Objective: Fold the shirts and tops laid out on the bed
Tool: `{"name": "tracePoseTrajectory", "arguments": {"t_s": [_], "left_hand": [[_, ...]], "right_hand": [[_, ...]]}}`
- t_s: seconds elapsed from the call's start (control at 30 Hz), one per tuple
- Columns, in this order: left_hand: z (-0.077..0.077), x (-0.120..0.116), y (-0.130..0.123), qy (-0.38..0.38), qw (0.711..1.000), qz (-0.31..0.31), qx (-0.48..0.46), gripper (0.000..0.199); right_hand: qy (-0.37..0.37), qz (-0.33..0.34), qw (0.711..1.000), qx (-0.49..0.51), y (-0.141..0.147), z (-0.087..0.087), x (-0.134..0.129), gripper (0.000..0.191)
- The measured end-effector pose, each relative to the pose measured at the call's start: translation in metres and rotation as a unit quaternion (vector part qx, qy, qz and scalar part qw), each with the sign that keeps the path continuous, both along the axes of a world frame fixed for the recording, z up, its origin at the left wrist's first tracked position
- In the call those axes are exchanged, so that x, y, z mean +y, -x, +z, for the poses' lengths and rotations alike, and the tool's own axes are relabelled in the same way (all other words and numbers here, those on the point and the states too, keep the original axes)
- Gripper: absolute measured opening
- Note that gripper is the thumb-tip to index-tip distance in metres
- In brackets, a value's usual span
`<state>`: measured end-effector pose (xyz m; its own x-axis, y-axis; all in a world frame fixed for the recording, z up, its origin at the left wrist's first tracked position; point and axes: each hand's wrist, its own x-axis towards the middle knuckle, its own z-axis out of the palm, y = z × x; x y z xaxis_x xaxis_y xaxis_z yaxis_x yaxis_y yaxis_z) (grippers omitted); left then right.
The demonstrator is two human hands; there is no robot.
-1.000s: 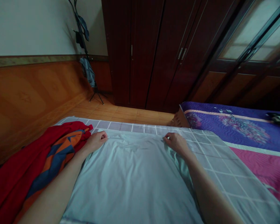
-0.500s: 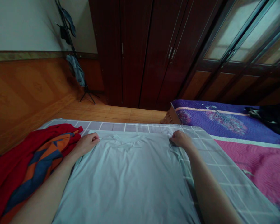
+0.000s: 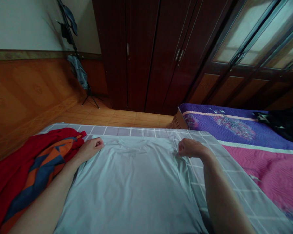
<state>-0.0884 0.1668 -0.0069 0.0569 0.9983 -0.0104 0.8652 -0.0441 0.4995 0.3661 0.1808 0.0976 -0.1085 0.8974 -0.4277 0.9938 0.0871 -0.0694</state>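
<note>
A pale grey-green fabric T-shirt [image 3: 134, 185] lies spread upon a white-lined grey checked cloth [image 3: 224, 175], beside a red fabric garment [image 3: 46, 136] with orange-and-blue pattern, while the closed left hand [image 3: 92, 148] and the closed right hand [image 3: 189, 148] pinch the shirt's far shoulder corners, and beyond stands a dark-red wooden wardrobe [image 3: 139, 71].

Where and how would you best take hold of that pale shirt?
Probably at the two shoulder corners of the pale shirt, from its outer sides, where the left hand and right hand are: it lies spread out, neckline at the far end, leaving a corner on each side.
</note>
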Motion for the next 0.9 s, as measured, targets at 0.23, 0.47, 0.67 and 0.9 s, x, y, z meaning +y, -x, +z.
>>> {"name": "tracePoseTrajectory", "arguments": {"t_s": [0.23,0.47,0.67,0.9], "left_hand": [[-0.001,0.001,0.001,0.004,1.0,-0.003,-0.011,0.023],[-0.003,0.003,0.003,0.009,1.0,-0.001,-0.018,0.023],[-0.001,0.002,0.003,0.015,1.0,0.006,-0.021,0.025],[-0.002,0.003,0.006,0.023,0.999,0.008,-0.043,0.025]], "right_hand": [[0.061,0.006,0.997,0.045,0.0,-0.007,0.001,0.012],[0.125,0.044,0.958,0.255,-0.022,-0.011,0.006,0.014],[0.192,-0.014,0.876,0.442,-0.044,-0.03,0.011,0.029],[0.155,-0.016,0.867,0.472,-0.043,-0.035,0.016,0.022]]}}
